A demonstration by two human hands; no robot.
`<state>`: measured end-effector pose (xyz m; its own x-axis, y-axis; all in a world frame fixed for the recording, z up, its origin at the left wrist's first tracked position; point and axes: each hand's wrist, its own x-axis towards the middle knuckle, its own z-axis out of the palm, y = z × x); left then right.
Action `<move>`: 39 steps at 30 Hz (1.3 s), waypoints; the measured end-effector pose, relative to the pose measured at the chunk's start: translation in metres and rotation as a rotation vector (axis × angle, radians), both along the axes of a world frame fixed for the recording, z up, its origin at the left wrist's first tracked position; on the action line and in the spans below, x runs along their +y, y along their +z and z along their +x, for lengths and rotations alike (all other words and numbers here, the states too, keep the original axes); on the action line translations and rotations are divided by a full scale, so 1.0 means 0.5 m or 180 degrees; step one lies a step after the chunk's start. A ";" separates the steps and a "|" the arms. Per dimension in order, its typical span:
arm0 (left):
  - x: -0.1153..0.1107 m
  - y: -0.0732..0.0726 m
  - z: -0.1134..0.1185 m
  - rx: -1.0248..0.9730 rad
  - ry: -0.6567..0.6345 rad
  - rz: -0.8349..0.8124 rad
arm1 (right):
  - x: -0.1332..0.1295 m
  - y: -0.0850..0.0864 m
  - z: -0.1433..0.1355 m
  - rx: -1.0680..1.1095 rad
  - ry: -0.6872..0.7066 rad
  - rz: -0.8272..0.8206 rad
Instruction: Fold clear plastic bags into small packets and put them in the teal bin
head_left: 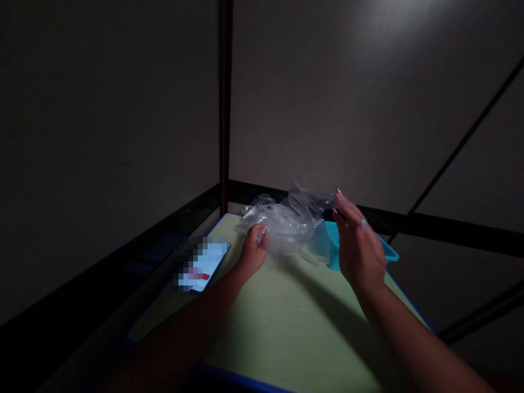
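A crinkled clear plastic bag (282, 218) is held up over the far part of the table. My left hand (254, 250) is closed in a pinch at the bag's near left edge, thumb and fingers together. My right hand (360, 248) is raised at the other side, its bent fingertips at the stretched upper right corner of the plastic. Whether the bag contains anything is hard to make out through its folds and the dim light. Behind my right hand stands a turquoise plastic tray or basin (333, 245), partly covered by the hand and the bag.
A phone (210, 265) with a lit screen, partly pixelated, lies at the table's left side. The pale green table (270, 327) has a blue edge. Dark walls (307, 98) meet in a corner just behind it. The room is dim.
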<state>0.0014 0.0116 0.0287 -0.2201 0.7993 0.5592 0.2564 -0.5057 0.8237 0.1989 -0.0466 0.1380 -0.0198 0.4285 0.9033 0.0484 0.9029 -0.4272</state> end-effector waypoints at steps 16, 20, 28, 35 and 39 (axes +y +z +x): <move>-0.037 0.022 0.015 -0.0568 -0.1535 -0.0766 | 0.028 -0.235 0.175 -0.2977 -0.1652 0.0361; -0.034 0.017 0.015 -0.0281 -0.1317 -0.0862 | 0.031 -0.231 0.180 -0.3086 -0.1629 -0.0179; -0.053 0.041 0.013 -0.0313 -0.0730 -0.0750 | -0.010 -0.208 0.164 -0.1571 -0.0758 -0.0821; -0.057 0.062 0.007 -0.0806 -0.0690 -0.0731 | -0.001 -0.218 0.152 0.0000 -0.0326 -0.1723; -0.074 0.072 0.001 -0.0920 -0.1805 -0.1614 | 0.005 -0.211 0.153 0.0428 -0.0215 -0.2043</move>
<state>0.0021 -0.0253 0.0646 0.2141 0.9733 0.0823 -0.1846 -0.0424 0.9819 0.2752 -0.0441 0.0326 0.1211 0.8792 0.4608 0.0047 0.4637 -0.8860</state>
